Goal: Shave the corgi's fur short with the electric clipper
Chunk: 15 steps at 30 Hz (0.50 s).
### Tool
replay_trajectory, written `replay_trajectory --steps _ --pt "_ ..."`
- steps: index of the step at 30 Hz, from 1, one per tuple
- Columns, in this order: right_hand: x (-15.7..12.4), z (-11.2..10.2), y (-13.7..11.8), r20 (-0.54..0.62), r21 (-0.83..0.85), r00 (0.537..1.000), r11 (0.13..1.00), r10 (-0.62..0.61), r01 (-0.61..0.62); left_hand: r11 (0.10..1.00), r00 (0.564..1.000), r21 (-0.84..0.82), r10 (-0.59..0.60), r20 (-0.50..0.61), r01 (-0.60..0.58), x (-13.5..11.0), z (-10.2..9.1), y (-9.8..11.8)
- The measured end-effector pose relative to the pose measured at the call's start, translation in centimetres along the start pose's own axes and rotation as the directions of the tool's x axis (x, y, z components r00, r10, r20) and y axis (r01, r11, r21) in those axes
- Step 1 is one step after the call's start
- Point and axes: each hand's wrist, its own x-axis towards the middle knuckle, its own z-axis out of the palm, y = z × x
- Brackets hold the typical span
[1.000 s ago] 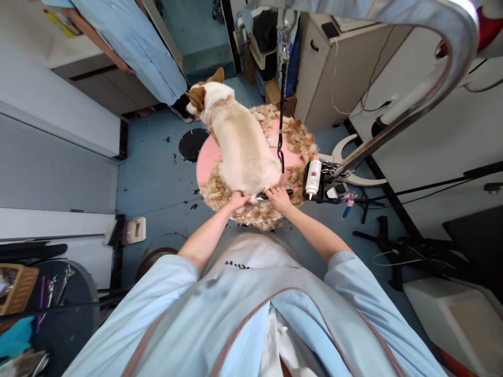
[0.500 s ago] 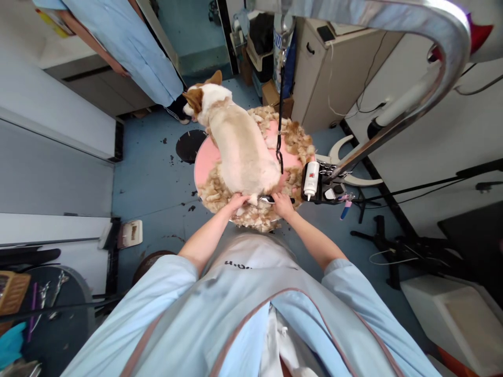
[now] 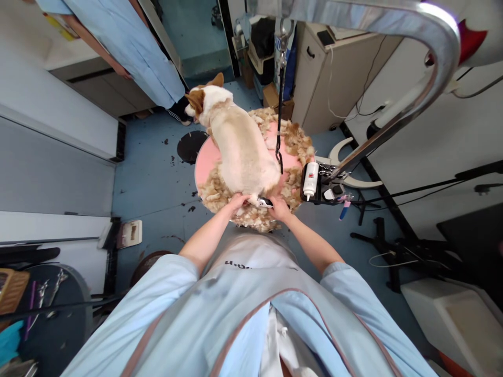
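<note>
A tan and white dog (image 3: pixel 245 144) with a close-clipped back stands on a round pink table (image 3: pixel 203 159), facing away to the far left. At its rump, my left hand (image 3: pixel 239 201) is closed on a small pale tuft; whether that is tail or paw I cannot tell. My right hand (image 3: pixel 280 208) is wrapped round a dark and silver hair clipper (image 3: pixel 264 202). The clipper's head points left, close beside the tuft and my left fingertips. Loose clipped fur (image 3: pixel 257 217) lies thick under both hands.
A black tray (image 3: pixel 320 196) with a white bottle (image 3: pixel 310 180) and scissors sits at the table's right. A metal arm (image 3: pixel 440 99) arches overhead, with a dark strap (image 3: pixel 279 120) hanging down. A person in blue (image 3: pixel 126 47) stands at the far left.
My right hand and the clipper have shifted slightly, and more of the clipper's silver head shows. My left hand keeps its place at the dog's rump.
</note>
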Motion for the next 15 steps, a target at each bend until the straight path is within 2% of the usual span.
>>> replay_trajectory --steps 6,11,15 --pt "-0.3 0.6 -0.8 -0.013 0.105 1.000 0.994 -0.028 0.029 0.998 1.000 -0.051 0.023 -0.007 -0.023 -0.1 0.1 0.0" --pt "-0.8 0.5 -1.0 -0.050 0.182 0.997 0.982 0.056 -0.046 0.996 1.000 -0.086 0.017 -0.012 -0.018 0.3 0.3 -0.5" --pt "-2.1 0.6 -1.6 -0.045 0.385 0.994 0.920 0.098 -0.073 0.991 0.999 -0.132 0.010 -0.033 -0.014 0.5 0.5 -0.7"
